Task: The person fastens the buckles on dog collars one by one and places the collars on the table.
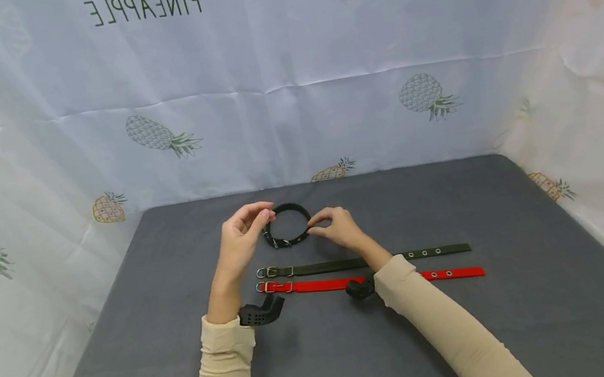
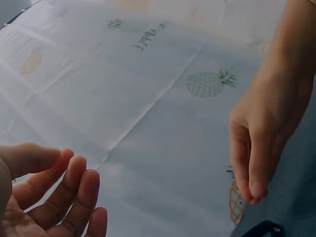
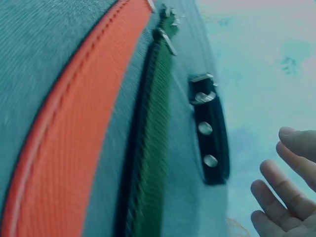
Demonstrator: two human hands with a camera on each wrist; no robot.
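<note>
A black collar [image 1: 309,214], buckled into a loop, rests on the table between the two hands in the head view. My left hand [image 1: 241,234] is raised at its left side; in the left wrist view the left hand [image 2: 54,192] has loosely bent fingers around nothing. At the loop's right side is my right hand [image 1: 336,228], thumb and fingers close together. From the right wrist, the right hand [image 3: 289,192] shows relaxed fingers, apart from the black collar [image 3: 212,143]. Nearer me lie a green collar [image 1: 326,267] and a red collar [image 1: 317,285], both stretched straight.
The grey tabletop [image 1: 143,345] reaches back to a white curtain [image 1: 292,124] printed with pineapples, which also hangs at both sides. My right forearm [image 1: 454,322] crosses over the green and red collars. A black wrist camera mount [image 1: 262,311] sits at the left wrist.
</note>
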